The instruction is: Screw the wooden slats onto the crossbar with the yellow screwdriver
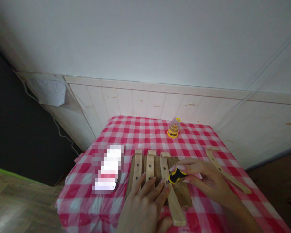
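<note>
We pinch the screwdriver (pixel 178 175) in our right hand (pixel 201 174), its tip at the rightmost wooden strip (pixel 176 207) on the near-side board (pixel 183 195); our left hand (pixel 147 200) lies with fingers spread across the strips.

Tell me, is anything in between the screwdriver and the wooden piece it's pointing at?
Nothing visible is in the way. The right hand holds the screwdriver with its front end right by the wooden piece; the left hand lies close beside it.
</note>
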`<action>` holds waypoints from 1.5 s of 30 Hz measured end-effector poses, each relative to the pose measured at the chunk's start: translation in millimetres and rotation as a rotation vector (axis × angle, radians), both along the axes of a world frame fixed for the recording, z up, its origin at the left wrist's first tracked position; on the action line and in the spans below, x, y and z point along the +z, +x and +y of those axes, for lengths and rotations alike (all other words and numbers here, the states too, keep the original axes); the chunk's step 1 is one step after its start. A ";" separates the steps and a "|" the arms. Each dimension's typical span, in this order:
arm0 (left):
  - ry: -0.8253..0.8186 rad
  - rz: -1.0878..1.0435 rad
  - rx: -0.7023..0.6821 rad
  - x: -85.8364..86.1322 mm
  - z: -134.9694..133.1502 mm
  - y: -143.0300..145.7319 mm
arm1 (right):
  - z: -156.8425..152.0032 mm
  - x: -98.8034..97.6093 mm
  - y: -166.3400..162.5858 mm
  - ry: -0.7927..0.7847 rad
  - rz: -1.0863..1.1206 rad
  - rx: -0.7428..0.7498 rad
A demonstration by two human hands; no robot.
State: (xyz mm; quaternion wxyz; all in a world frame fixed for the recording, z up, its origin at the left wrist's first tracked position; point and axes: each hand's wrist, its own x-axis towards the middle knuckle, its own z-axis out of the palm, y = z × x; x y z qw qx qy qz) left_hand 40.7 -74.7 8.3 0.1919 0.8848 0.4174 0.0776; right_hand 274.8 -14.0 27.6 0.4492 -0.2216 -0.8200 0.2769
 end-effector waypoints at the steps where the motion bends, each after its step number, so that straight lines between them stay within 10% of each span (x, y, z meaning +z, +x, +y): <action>1: -0.011 0.005 -0.003 1.6 0.5 -0.4 | 0.2 -1.2 -1.1 0.020 0.004 -0.010; 10: -0.052 0.028 0.006 1.7 -0.5 1.9 | -0.2 -11.6 -6.2 0.186 -0.029 -0.134; 18: 0.053 0.025 -0.001 -9.3 -2.1 0.6 | -6.9 -30.5 -18.6 0.483 0.077 -0.535; 33: 0.081 0.034 0.016 -6.0 -2.1 2.7 | -0.8 -6.3 -21.0 0.349 -0.026 -0.051; 45: 0.063 0.000 -0.005 -1.8 0.1 -0.2 | -5.2 -14.0 -26.2 0.058 0.068 -0.060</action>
